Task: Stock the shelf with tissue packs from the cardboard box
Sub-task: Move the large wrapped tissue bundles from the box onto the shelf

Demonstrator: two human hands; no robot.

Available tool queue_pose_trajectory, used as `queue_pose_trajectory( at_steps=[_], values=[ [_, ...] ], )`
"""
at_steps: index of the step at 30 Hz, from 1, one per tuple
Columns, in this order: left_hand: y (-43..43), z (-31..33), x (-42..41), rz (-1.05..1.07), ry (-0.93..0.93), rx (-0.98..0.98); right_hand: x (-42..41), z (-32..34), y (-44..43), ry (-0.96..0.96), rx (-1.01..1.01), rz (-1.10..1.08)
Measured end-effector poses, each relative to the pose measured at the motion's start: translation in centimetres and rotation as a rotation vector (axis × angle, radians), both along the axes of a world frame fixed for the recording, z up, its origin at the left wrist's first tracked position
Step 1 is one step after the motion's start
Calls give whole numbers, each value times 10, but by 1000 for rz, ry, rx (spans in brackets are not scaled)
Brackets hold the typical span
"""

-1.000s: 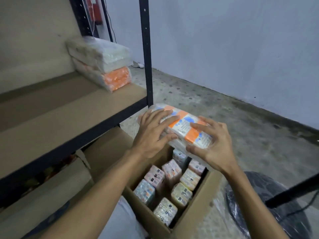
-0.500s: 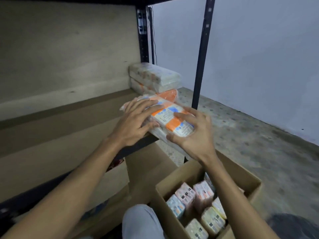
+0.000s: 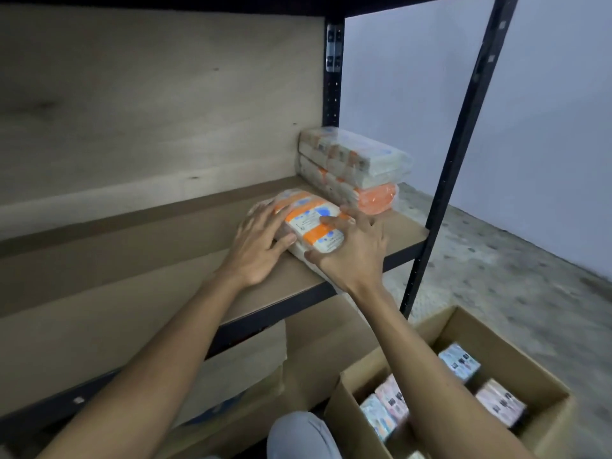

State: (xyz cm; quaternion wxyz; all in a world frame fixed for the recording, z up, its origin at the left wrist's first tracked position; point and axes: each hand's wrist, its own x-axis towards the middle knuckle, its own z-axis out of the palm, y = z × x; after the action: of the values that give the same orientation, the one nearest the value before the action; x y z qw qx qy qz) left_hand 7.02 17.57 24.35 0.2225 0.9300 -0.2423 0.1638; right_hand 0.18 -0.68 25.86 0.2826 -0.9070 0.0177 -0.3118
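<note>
A tissue pack (image 3: 309,223) with orange and white wrapping lies flat on the brown shelf board (image 3: 159,270), near its right end. My left hand (image 3: 260,246) presses on its left side and my right hand (image 3: 352,256) grips its near right corner. Just behind it, two more tissue packs (image 3: 357,167) are stacked in the shelf's back right corner. The open cardboard box (image 3: 536,392) stands on the floor at the lower right, with several small tissue packs (image 3: 390,409) upright inside.
Black metal uprights (image 3: 457,154) frame the shelf's right end, and another board runs overhead. A plywood back panel (image 3: 159,104) closes the rear. Folded cardboard (image 3: 318,346) lies under the shelf. Concrete floor (image 3: 516,270) and a pale wall lie to the right. My knee (image 3: 298,435) is at the bottom.
Both hands carried the pack up from above the box and leftward onto the shelf board, where it now rests in front of the stacked packs.
</note>
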Motion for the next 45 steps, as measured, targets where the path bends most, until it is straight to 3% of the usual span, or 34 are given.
queue_pose_trajectory(
  at_steps=[5,11,17,20,24,45],
  values=[
    [-3,-6,5,-67,99,-188,10,-6,1,9,-43,-20],
    [-4,-6,3,-88,96,-236,4,-3,-13,100,-135,74],
    [-4,-11,-8,126,269,-126,-18,-26,-33,81,-103,141],
    [-4,-16,-14,278,353,59,-13,-31,-28,6,-70,133],
    [-3,-18,-17,309,343,236,-6,-34,-18,-67,-15,124],
    [-4,-15,-16,295,284,188,21,-17,-10,-279,200,145]
  ],
)
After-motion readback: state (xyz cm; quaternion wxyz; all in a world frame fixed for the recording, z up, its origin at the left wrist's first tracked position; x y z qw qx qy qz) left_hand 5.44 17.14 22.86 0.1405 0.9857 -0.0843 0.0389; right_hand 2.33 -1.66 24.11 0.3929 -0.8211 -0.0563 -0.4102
